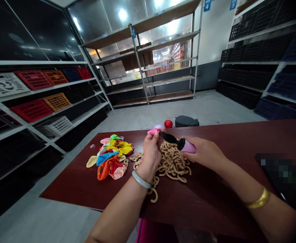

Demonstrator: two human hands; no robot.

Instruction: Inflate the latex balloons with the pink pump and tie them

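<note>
My left hand (151,148) is closed, pinching the neck of a pink balloon (153,131) held above the dark red table (213,202). My right hand (205,152) grips a small hand pump (182,144) with a purple body and a black nozzle. The nozzle tip points at the balloon's neck and nearly touches it. Beneath both hands lies a heap of tan clip-like pieces (171,161). A pile of flat uninflated balloons (112,156) in many colours sits to the left of my left hand.
A red ball (168,123) and a pale purple round thing (159,127) sit at the table's far edge, with a dark bag (186,121) on the floor beyond. Metal shelves with coloured crates (32,109) line the left; dark crates fill the right shelves. A blurred dark object (281,172) lies at right.
</note>
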